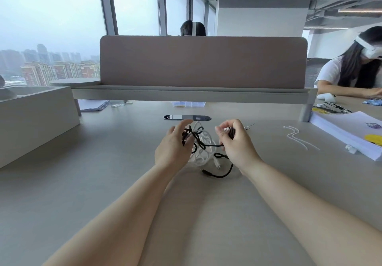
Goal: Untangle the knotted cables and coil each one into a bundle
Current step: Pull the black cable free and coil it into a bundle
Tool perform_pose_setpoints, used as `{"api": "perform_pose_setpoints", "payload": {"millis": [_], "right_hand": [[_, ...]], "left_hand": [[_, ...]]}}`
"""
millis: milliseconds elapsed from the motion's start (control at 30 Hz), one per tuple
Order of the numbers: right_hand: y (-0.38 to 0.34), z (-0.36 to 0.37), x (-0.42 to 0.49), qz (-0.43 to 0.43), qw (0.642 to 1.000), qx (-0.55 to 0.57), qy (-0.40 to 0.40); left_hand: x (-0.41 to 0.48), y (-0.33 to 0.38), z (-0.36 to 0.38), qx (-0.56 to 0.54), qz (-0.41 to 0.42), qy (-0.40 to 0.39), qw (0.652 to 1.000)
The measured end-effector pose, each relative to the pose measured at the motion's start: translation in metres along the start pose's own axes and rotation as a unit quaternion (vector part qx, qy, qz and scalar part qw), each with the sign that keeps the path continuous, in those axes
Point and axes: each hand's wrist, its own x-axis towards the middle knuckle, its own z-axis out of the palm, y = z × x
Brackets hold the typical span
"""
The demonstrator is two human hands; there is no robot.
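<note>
The right hand's fingers (222, 135) are curled in tight, clamped on a dark gathered length of the black cable (208, 145), and the lower ones also pinch a strand of it that runs leftward. The left hand's fingers (182, 126) are loosely bent and slightly apart, with loops of the same black cable hooked round their tips and the thumb raised above them. The right hand (235, 145) and left hand (173, 147) are held near each other, just above the tabletop (103, 162), with both bare forearms reaching in from the near edge.

Between the 2 hands the black cable is knotted through a white cable (198, 160), whose loops lie heaped on the tabletop under and behind the fingers. A free end of the black cable curves along the tabletop below the right wrist, with a plug at its tip.

Farther right, well apart, lie 2 white cable ties (297, 139) and a stack of paper (347, 133). Just beyond the hands is an oval cable port (187, 117), then a clear plastic box (189, 104) under the divider panel (202, 63). A person in a white headset (351, 73) sits at the far right.
</note>
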Motion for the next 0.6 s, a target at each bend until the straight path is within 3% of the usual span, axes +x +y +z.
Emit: {"api": "perform_pose_setpoints", "payload": {"millis": [233,300,400,500,600], "right_hand": [[-0.002,-0.005,-0.001,0.068,0.987,0.141,0.029],[0.006,-0.007,0.003,0.026,0.997,0.004,0.076],[0.011,-0.008,0.003,-0.041,0.956,-0.262,0.126],[0.009,-0.006,-0.002,-0.156,0.922,-0.318,0.158],[0.007,0.001,-0.005,-0.242,0.899,-0.336,0.14]], "left_hand": [[0.002,-0.007,0.002,0.066,0.087,0.022,0.994],[0.003,-0.007,0.002,0.06,0.098,0.028,0.993],[0.002,-0.003,0.002,0.033,0.084,0.035,0.995],[0.002,-0.001,0.003,0.021,0.079,0.037,0.996],[0.001,0.002,0.005,0.02,0.086,0.037,0.995]]}}
